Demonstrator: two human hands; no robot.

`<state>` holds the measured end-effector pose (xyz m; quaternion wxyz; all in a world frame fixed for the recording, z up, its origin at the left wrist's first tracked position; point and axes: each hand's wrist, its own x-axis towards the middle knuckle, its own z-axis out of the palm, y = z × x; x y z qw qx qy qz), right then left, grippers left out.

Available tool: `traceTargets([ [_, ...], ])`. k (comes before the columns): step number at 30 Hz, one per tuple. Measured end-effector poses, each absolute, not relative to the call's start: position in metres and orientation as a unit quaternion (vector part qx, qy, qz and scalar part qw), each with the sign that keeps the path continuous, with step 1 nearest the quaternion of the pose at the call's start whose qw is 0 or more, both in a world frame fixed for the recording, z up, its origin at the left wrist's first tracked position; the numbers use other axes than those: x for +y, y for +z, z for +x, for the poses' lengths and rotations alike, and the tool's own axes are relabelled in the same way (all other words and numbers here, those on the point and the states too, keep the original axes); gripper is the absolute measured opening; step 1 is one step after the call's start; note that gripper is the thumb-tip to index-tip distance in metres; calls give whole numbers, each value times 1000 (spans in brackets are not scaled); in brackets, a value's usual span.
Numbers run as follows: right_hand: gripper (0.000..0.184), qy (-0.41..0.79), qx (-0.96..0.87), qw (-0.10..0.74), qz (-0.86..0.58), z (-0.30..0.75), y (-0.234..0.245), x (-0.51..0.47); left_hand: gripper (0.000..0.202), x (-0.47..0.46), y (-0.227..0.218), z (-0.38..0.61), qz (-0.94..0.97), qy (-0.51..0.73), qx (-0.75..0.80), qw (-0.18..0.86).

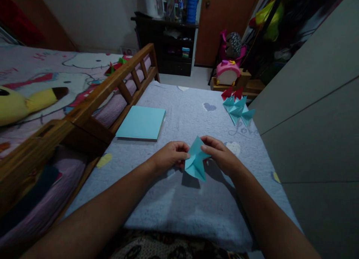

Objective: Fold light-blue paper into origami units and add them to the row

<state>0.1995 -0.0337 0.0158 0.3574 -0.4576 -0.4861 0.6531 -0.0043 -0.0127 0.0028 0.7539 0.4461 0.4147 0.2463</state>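
Observation:
A partly folded turquoise origami paper (196, 162) is held just above the cloth in front of me, its flaps spread into points. My left hand (174, 154) pinches its left edge between thumb and fingers. On the upper right side, my right hand (218, 151) grips it with the thumb on top; the fingers behind the paper are partly hidden. To the left lies a stack of square turquoise paper (142, 122). Several folded turquoise origami pieces (237, 108) rest at the far right, with red folded pieces (230, 93) just behind them.
A pale blue patterned cloth (179, 210) covers the surface. Along its left runs a wooden bed rail (112, 90), with a yellow plush toy (30, 101) beyond. A pale cabinet (316, 101) borders the right. A pink toy case (228, 72) stands past the far edge.

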Motion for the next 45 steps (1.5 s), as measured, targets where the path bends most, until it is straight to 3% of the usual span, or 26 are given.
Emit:
traceTargets([
  [4,67,672,-468,406,-406,207,15,-34,26,-12,2,-5,430,286,436,737],
  [7,85,626,-569,373,-380,213,11,-34,29,-12,3,-5,441,305,461,707],
  [12,80,491,-728,307,-367,216,12,-35,34,-13,1,-6,481,312,487,659],
  [16,61,431,-772,275,-378,213,17,-36,33,-12,1,-10,509,309,480,644],
  [19,52,422,-781,278,-368,212,18,-37,28,-9,4,-13,509,308,476,647],
  [24,52,432,-755,307,-386,209,15,-38,14,-5,5,-17,514,266,477,661],
  [27,50,444,-726,309,-425,207,12,-38,22,-3,4,-23,571,206,452,654],
  [31,57,487,-688,321,-432,205,7,-36,37,-2,8,-33,719,170,382,555],
  [35,58,516,-668,325,-427,202,3,-35,25,-2,12,-37,802,171,371,437],
  [38,50,524,-665,333,-415,200,4,-34,14,-1,9,-35,819,184,373,396],
  [42,39,509,-676,325,-423,199,6,-34,12,4,0,-35,844,186,352,359],
  [45,42,465,-693,312,-454,201,3,-33,14,7,-6,-36,864,182,335,328],
])
